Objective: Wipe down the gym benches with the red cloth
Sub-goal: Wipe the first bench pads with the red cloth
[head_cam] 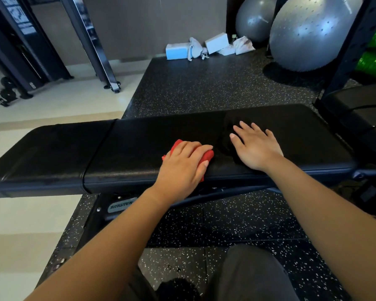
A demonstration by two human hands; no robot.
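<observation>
Red cloth [207, 157], head view: bunched up, it's sitting on the long black padded vinyl gym bench [117, 153] nr the near edge, approx mid-length, w/ one corner hanging over that edge. Left hand [182, 164] is gripping it, fingers curling over the top. Right hand [256, 146] is lying flat on the pad just beside, fingers straight & spread, not touching the cloth.

Second black pad [360, 114] is sitting close at the bench's right end, w/ a dark steel rack upright [352, 44] rising behind it. Big grey rubber exercise ball [308, 33] & pale foam blocks [177, 51] are resting well behind on the black speckled rubber floor [204, 88].

Bench's long axis is running left-right across the view. Open pad is stretching left of the cloth, w/ a seam crossing it partway.
</observation>
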